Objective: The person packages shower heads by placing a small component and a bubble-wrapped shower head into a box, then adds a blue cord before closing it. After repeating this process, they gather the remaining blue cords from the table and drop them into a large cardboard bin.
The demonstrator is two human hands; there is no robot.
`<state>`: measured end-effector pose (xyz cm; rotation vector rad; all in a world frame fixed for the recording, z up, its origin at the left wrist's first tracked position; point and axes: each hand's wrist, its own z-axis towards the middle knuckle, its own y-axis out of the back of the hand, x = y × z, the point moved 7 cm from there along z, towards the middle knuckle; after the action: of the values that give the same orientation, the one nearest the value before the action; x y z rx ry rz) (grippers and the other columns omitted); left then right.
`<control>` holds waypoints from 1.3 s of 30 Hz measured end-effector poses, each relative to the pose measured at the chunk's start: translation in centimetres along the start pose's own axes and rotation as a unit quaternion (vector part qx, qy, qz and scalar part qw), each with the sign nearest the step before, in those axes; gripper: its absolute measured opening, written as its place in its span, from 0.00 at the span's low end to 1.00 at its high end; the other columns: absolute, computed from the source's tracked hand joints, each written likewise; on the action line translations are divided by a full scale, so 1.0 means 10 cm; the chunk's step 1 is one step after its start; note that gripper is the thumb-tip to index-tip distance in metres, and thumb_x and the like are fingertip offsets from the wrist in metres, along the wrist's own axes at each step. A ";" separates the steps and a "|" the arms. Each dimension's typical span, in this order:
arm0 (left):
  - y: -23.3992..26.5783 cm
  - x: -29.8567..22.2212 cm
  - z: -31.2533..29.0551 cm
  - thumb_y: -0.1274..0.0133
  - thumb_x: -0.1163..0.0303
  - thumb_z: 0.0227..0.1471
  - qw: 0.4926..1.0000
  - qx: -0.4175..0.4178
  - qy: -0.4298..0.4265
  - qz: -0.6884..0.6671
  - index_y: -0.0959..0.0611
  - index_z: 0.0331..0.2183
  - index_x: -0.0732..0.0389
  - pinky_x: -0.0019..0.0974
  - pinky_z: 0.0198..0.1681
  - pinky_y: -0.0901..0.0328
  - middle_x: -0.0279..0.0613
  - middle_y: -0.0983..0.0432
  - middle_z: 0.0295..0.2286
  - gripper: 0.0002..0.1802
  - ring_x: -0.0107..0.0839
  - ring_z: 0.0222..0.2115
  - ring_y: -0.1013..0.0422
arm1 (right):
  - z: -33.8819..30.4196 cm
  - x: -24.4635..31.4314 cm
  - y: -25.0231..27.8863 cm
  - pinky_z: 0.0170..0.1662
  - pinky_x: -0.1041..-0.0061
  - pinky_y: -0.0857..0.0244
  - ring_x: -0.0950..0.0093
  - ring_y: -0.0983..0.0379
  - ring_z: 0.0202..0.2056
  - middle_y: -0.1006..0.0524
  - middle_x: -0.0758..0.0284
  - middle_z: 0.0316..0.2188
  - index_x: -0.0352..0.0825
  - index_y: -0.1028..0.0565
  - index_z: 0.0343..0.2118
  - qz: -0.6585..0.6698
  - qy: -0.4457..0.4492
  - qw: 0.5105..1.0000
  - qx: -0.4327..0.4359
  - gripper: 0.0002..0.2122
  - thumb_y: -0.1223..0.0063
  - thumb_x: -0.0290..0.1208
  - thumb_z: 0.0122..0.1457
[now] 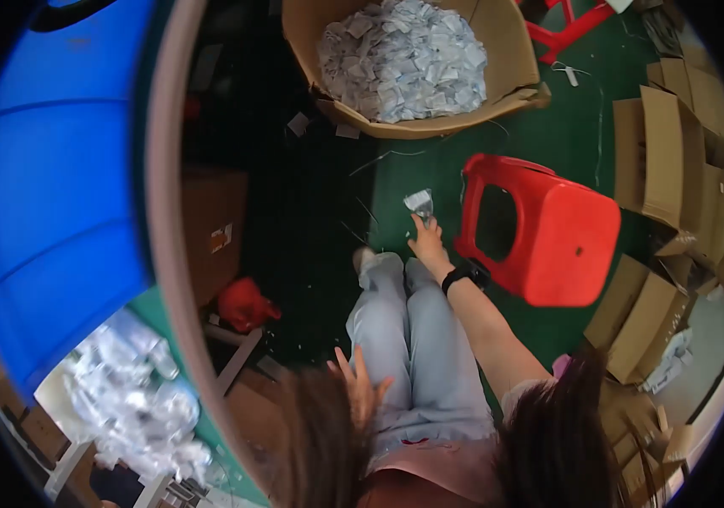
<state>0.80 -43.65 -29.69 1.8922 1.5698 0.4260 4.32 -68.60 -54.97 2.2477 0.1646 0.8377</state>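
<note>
Past near hair [561, 440], with left hand [364, 391] splayed, seemingly empty, steady the plastic packet [419, 201] pinched in right hand [430, 245].

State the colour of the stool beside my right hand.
The plastic stool is red; see head view.

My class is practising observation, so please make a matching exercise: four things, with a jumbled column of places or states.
Things
1. Left hand
2. Red stool
3. Large carton
4. Single small packet

Places or states
A. At the fingertips of the right hand
B. Heaped with many small pale packets
C. Fingers spread, at the left side of the pale blue jeans
D. On the green floor, to the right of the person's legs

Right pairs: 1-C, 2-D, 3-B, 4-A
</note>
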 end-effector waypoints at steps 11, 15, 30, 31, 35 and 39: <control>-0.54 0.05 0.93 0.41 0.51 0.33 0.999 -0.051 -0.014 -0.004 0.53 0.53 0.68 0.55 0.48 0.50 0.68 0.62 0.51 0.55 0.64 0.48 0.53 | 1.49 -1.23 -1.60 0.47 0.61 0.42 0.53 0.49 0.51 0.52 0.56 0.54 0.50 0.39 0.50 -0.125 0.135 0.979 0.083 0.29 0.44 0.30 0.41; -0.57 0.03 0.90 0.42 0.50 0.34 0.999 -0.025 -0.011 0.027 0.54 0.53 0.69 0.55 0.46 0.48 0.68 0.60 0.51 0.55 0.64 0.46 0.51 | 1.62 -1.50 -1.47 0.42 0.67 0.38 0.55 0.38 0.42 0.39 0.55 0.44 0.39 0.32 0.41 0.139 0.021 0.990 0.005 0.21 0.45 0.25 0.40; -0.05 0.53 0.34 0.48 0.47 0.38 0.986 0.126 0.089 -0.064 0.49 0.55 0.52 0.55 0.44 0.42 0.50 0.50 0.52 0.46 0.51 0.50 0.46 | -1.22 0.52 1.69 0.40 0.71 0.40 0.63 0.35 0.36 0.34 0.60 0.33 0.32 0.31 0.32 0.168 0.063 0.935 -0.307 0.14 0.51 0.13 0.38; -0.17 0.69 0.32 0.47 0.50 0.38 0.991 0.080 0.049 -0.097 0.41 0.52 0.53 0.49 0.44 0.41 0.51 0.43 0.48 0.40 0.49 0.47 0.41 | -1.39 0.60 1.84 0.41 0.71 0.40 0.63 0.35 0.36 0.34 0.60 0.33 0.32 0.31 0.32 0.188 0.045 0.932 -0.307 0.14 0.50 0.13 0.38; 0.25 0.71 0.01 0.50 0.58 0.38 0.969 0.052 -0.034 -0.240 0.26 0.41 0.57 0.37 0.46 0.40 0.53 0.33 0.42 0.24 0.46 0.42 0.35 | -1.81 0.86 2.27 0.41 0.71 0.40 0.64 0.35 0.36 0.34 0.60 0.33 0.32 0.31 0.32 0.169 0.019 0.936 -0.310 0.15 0.51 0.13 0.38; 0.43 0.90 -0.29 0.50 0.59 0.38 0.957 0.060 0.035 -0.283 0.23 0.36 0.59 0.36 0.45 0.39 0.51 0.29 0.38 0.21 0.43 0.41 0.33 | -2.33 2.37 2.48 0.43 0.73 0.40 0.63 0.35 0.38 0.34 0.60 0.35 0.33 0.32 0.33 0.145 0.343 0.922 -0.101 0.17 0.49 0.14 0.35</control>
<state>4.44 -34.60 -26.04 1.4240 2.1248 0.1452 5.45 -64.89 -13.65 1.7226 0.0598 1.7025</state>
